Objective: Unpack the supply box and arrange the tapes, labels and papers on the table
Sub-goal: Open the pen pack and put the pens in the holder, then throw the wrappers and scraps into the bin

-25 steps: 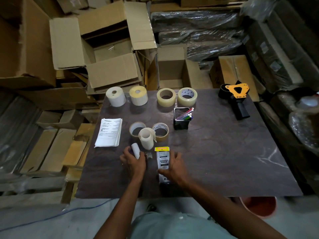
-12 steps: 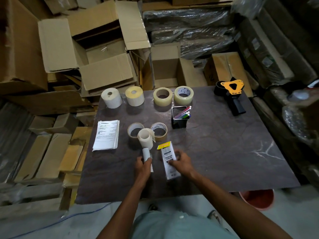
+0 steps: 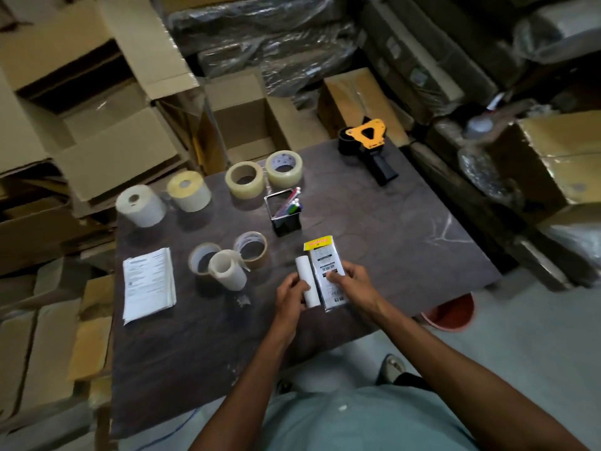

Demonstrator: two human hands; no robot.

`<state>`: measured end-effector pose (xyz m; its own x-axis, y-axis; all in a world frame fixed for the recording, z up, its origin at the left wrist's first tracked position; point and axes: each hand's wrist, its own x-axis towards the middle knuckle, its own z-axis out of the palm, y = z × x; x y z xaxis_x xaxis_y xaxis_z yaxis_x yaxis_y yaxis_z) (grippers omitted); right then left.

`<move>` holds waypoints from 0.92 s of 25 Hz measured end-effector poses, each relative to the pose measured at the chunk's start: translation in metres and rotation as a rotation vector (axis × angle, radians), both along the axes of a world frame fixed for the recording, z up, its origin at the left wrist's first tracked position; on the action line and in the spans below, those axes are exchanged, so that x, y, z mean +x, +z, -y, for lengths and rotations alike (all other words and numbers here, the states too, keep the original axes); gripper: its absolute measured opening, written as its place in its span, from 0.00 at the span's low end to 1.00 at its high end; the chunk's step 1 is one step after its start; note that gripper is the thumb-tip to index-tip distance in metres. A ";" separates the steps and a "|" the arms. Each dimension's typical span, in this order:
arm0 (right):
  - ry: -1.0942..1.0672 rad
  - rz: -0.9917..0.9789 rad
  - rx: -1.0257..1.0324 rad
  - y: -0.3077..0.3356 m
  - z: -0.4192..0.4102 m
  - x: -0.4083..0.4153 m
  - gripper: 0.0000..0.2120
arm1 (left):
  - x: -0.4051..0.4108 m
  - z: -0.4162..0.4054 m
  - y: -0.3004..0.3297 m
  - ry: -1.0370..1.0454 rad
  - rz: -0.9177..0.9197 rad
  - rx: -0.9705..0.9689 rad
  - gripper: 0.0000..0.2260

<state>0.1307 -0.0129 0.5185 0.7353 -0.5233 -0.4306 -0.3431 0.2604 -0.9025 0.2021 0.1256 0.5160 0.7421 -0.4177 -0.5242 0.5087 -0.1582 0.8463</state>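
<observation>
On a dark table (image 3: pixel 374 222), a stack of papers (image 3: pixel 149 285) lies at the near left, two label rolls (image 3: pixel 140 206) stand far left, and tape rolls (image 3: pixel 244 179) sit toward the middle. Near the front edge, the left hand (image 3: pixel 291 294) curls around a small white roll (image 3: pixel 305 282) while the right hand (image 3: pixel 353 279) pinches a packet with a yellow header (image 3: pixel 326 275) just beside it. To finish well, both likely want laying flat, parallel and slightly apart, in line with the pen holder (image 3: pixel 286 213), well short of the tape dispenser (image 3: pixel 369 146) at far right.
</observation>
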 end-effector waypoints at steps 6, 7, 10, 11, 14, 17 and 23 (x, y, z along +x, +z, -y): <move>-0.178 -0.035 -0.024 0.001 0.079 -0.048 0.09 | -0.021 0.074 0.002 -0.114 0.042 0.054 0.09; -0.195 -0.043 -0.043 -0.002 0.096 -0.056 0.10 | -0.027 0.092 0.005 -0.128 0.044 0.053 0.10; -0.251 -0.052 -0.082 -0.006 0.153 -0.086 0.11 | -0.051 0.153 0.016 -0.163 0.027 0.048 0.10; -0.269 -0.045 -0.093 -0.005 0.171 -0.095 0.11 | -0.060 0.173 0.018 -0.163 0.007 0.033 0.09; -0.275 -0.035 -0.132 -0.003 0.226 -0.125 0.11 | -0.087 0.241 0.024 -0.155 -0.049 -0.001 0.08; -0.290 -0.037 -0.152 -0.014 0.282 -0.152 0.11 | -0.112 0.306 0.022 -0.195 -0.037 0.001 0.07; -0.439 -0.107 -0.103 -0.027 0.371 -0.202 0.10 | -0.151 0.415 0.017 -0.333 0.014 0.037 0.07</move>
<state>-0.0711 -0.3834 0.4917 0.3885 -0.8196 -0.4211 -0.3128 0.3126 -0.8969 0.0507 -0.2890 0.5328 0.5755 -0.6193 -0.5340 0.4125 -0.3440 0.8435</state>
